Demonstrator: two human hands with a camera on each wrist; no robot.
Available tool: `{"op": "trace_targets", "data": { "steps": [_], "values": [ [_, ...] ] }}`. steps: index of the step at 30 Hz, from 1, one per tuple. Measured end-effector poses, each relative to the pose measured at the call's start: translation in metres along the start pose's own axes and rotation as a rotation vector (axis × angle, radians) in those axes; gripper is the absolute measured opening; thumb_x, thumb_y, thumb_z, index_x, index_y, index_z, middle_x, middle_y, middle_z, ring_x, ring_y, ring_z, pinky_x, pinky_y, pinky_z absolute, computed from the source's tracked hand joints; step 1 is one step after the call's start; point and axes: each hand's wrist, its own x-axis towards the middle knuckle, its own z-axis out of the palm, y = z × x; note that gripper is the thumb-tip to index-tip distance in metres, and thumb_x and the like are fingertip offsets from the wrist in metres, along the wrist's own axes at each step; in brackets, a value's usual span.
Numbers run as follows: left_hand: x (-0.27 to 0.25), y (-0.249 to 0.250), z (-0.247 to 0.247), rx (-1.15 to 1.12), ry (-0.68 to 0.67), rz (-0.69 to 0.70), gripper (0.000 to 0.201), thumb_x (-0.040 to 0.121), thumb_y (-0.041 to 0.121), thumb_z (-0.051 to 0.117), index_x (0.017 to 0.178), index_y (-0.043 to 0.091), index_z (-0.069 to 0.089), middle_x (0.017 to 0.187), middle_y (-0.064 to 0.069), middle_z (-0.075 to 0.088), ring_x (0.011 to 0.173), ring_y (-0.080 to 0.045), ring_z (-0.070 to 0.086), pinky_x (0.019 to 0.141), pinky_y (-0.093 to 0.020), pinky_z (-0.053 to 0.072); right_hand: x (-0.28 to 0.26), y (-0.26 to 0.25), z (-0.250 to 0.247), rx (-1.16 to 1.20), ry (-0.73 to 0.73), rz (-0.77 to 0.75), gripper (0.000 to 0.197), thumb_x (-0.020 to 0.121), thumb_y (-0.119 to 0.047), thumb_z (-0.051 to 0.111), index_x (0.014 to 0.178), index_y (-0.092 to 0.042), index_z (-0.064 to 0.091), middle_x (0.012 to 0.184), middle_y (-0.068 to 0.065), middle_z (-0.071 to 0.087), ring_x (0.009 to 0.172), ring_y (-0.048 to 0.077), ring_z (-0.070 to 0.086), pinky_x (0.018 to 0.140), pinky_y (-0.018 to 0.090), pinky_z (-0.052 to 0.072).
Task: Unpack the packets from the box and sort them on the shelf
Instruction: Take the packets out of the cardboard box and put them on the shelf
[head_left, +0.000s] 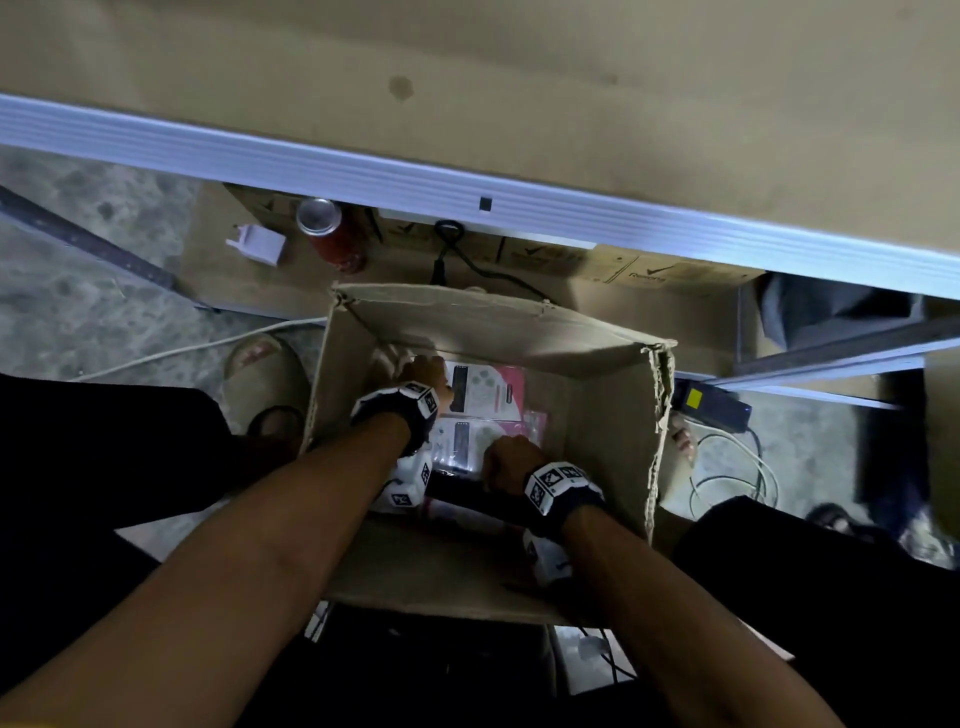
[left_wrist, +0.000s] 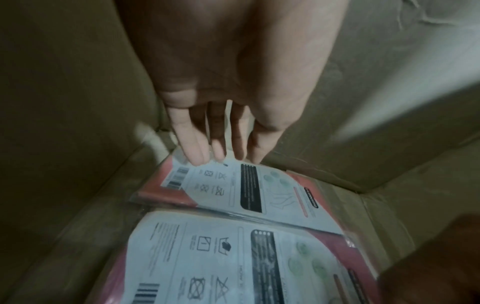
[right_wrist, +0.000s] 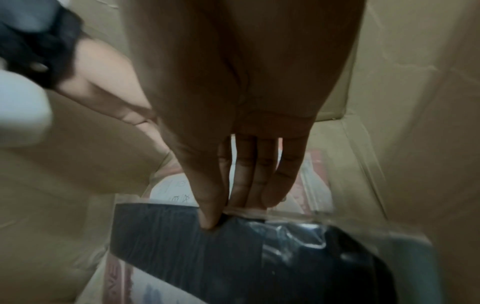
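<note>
An open cardboard box (head_left: 613, 431) stands on the floor with both hands inside. Two pink-and-white packets lie flat in it: the far packet (left_wrist: 249, 189) and a nearer packet (left_wrist: 228, 257). My left hand (left_wrist: 223, 158) reaches down with straight fingers that touch the far packet's back edge, by the box wall. A black packet (right_wrist: 233, 257) in clear plastic lies nearest me. My right hand (right_wrist: 228, 214) pinches its top edge, thumb in front and fingers behind. In the head view the left hand (head_left: 423, 371) is deeper in the box than the right hand (head_left: 506, 457).
The shelf board (head_left: 519, 78) with a pale metal rail (head_left: 467, 192) runs across above the box. Under it stand a red can (head_left: 332, 239), a white plug (head_left: 257, 244) and a black cable (head_left: 467, 260). A black adapter (head_left: 711, 402) and loose wires (head_left: 727, 473) lie at the right.
</note>
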Motion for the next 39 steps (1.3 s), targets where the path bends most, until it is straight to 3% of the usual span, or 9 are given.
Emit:
{"op": "trace_targets", "data": {
  "steps": [3, 6, 8, 19, 25, 29, 34, 37, 39],
  "values": [
    [0.006, 0.010, 0.008, 0.093, 0.057, 0.059, 0.045, 0.097, 0.014, 0.053, 0.140, 0.003, 0.043, 0.149, -0.018, 0.038, 0.139, -0.034, 0.036, 0.113, -0.040, 0.033, -0.001, -0.001, -0.006, 0.022, -0.047, 0.018, 0.025, 0.090, -0.015, 0.065, 0.113, -0.009, 0.072, 0.125, 0.012, 0.066, 0.116, 0.028, 0.061, 0.099, 0.032, 0.049],
    [0.011, 0.013, 0.019, 0.191, 0.044, 0.112, 0.057, 0.099, 0.007, 0.046, 0.152, 0.005, 0.025, 0.161, -0.016, 0.018, 0.149, -0.033, 0.016, 0.118, -0.044, 0.023, -0.001, -0.009, -0.015, 0.087, -0.112, 0.081, 0.050, 0.095, -0.012, 0.060, 0.143, -0.003, 0.047, 0.145, 0.015, 0.051, 0.131, 0.031, 0.050, 0.108, 0.037, 0.041],
    [0.016, 0.012, 0.023, 0.193, 0.056, 0.117, 0.062, 0.099, 0.005, 0.044, 0.155, 0.005, 0.018, 0.161, -0.015, 0.016, 0.149, -0.034, 0.016, 0.120, -0.046, 0.023, -0.001, -0.009, -0.018, 0.103, -0.107, 0.072, 0.057, 0.096, -0.009, 0.058, 0.149, -0.003, 0.037, 0.148, 0.016, 0.047, 0.133, 0.033, 0.048, 0.109, 0.038, 0.041],
    [0.027, 0.017, 0.028, 0.288, 0.144, 0.101, 0.050, 0.094, 0.010, 0.051, 0.142, 0.001, 0.038, 0.145, -0.020, 0.037, 0.134, -0.035, 0.037, 0.103, -0.046, 0.040, 0.003, 0.002, -0.008, 0.059, -0.113, 0.011, 0.028, 0.093, -0.008, 0.062, 0.119, -0.003, 0.068, 0.134, 0.016, 0.060, 0.125, 0.032, 0.054, 0.108, 0.037, 0.042],
    [0.028, 0.012, 0.025, 0.343, 0.123, 0.123, 0.057, 0.094, 0.022, 0.058, 0.144, 0.006, 0.036, 0.143, -0.017, 0.036, 0.133, -0.034, 0.034, 0.105, -0.044, 0.032, 0.004, 0.007, 0.000, 0.084, -0.052, -0.011, 0.024, 0.090, -0.008, 0.064, 0.112, -0.006, 0.072, 0.125, 0.015, 0.066, 0.117, 0.031, 0.061, 0.103, 0.039, 0.047],
    [0.029, 0.007, 0.021, 0.310, 0.075, 0.116, 0.067, 0.088, 0.030, 0.068, 0.142, 0.006, 0.036, 0.142, -0.017, 0.040, 0.131, -0.035, 0.039, 0.108, -0.045, 0.036, 0.006, 0.007, 0.001, 0.064, -0.072, -0.028, 0.024, 0.090, -0.008, 0.063, 0.112, -0.008, 0.073, 0.126, 0.012, 0.066, 0.119, 0.029, 0.060, 0.105, 0.036, 0.045],
    [0.028, 0.000, 0.003, -0.006, 0.049, 0.146, 0.029, 0.092, 0.013, 0.063, 0.120, 0.007, 0.056, 0.120, -0.015, 0.064, 0.109, -0.033, 0.062, 0.091, -0.039, 0.051, 0.006, 0.006, 0.004, 0.038, -0.047, -0.036, 0.023, 0.088, -0.008, 0.065, 0.108, -0.009, 0.075, 0.121, 0.009, 0.069, 0.115, 0.026, 0.062, 0.099, 0.029, 0.047],
    [0.021, -0.002, -0.004, -0.207, 0.084, 0.167, 0.008, 0.091, 0.008, 0.065, 0.099, 0.010, 0.065, 0.106, -0.007, 0.068, 0.095, -0.020, 0.064, 0.074, -0.025, 0.045, 0.005, 0.005, 0.006, 0.012, -0.033, -0.036, 0.020, 0.086, -0.008, 0.067, 0.103, -0.010, 0.077, 0.115, 0.008, 0.072, 0.111, 0.025, 0.064, 0.097, 0.030, 0.049],
    [0.015, -0.001, -0.009, -0.282, 0.057, 0.197, 0.007, 0.090, 0.007, 0.069, 0.093, 0.012, 0.065, 0.101, -0.003, 0.069, 0.087, -0.013, 0.063, 0.069, -0.019, 0.043, 0.004, 0.002, 0.006, -0.014, -0.031, -0.049, 0.018, 0.084, -0.008, 0.069, 0.100, -0.009, 0.078, 0.111, 0.009, 0.073, 0.107, 0.025, 0.066, 0.096, 0.031, 0.051]
  ]
}}
